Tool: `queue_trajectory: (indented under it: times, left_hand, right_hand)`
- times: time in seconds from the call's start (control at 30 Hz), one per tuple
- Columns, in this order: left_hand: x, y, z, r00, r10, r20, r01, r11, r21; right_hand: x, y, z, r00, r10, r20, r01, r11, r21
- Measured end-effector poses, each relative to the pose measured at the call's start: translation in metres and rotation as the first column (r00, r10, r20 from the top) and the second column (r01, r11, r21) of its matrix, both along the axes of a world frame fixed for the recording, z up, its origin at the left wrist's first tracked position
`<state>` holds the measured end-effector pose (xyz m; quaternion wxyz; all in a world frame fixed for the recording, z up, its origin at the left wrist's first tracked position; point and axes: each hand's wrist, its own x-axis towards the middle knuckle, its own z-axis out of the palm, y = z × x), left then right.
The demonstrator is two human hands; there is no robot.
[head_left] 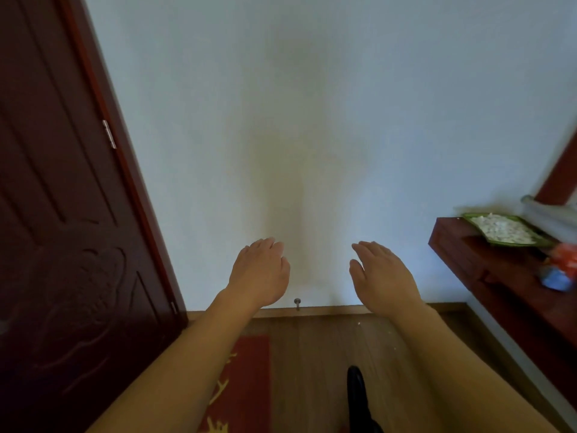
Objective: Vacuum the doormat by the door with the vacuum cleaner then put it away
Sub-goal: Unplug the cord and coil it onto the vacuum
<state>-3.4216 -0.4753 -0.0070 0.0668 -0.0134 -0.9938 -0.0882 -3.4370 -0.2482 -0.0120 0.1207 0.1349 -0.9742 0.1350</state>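
Both my arms reach forward toward a pale wall. My left hand [260, 271] and my right hand [379, 273] are held up side by side, fingers relaxed and straight, holding nothing. A red doormat [249, 376] with yellow markings lies on the wooden floor below my left forearm, beside the dark red door [62, 214]; my arm hides part of it. A black object [356, 389] shows near the bottom edge between my arms; I cannot tell what it is. No vacuum cleaner is in view.
A dark red wooden cabinet [487, 264] stands at the right, bearing a green tray [502, 229] of white bits and a blurred red and blue item [562, 270]. A metal door stop [297, 303] sticks out at the baseboard. Small white crumbs lie on the floor.
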Motion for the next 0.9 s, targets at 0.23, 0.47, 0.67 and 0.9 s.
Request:
queue_trajectory:
  times: [0.23, 0.47, 0.67, 0.9]
  left_hand:
    - [0.021, 0.021, 0.0, 0.995, -0.089, -0.04, 0.09, 0.996, 0.021]
    - [0.057, 0.073, 0.007, 0.986, -0.16, -0.049, 0.162, 0.986, 0.03]
    - [0.096, 0.14, 0.011, 0.973, -0.223, -0.057, 0.226, 0.973, 0.051]
    - [0.152, 0.202, 0.005, 0.963, -0.269, -0.036, 0.27, 0.96, 0.066]
  right_hand:
    - [0.048, 0.021, 0.007, 0.996, -0.088, 0.016, 0.088, 0.996, 0.018]
    - [0.097, 0.082, 0.016, 0.988, -0.151, -0.006, 0.151, 0.988, -0.011]
    - [0.158, 0.148, 0.018, 0.977, -0.212, 0.022, 0.212, 0.977, 0.012]
    - [0.22, 0.205, 0.013, 0.97, -0.241, 0.021, 0.241, 0.97, -0.007]
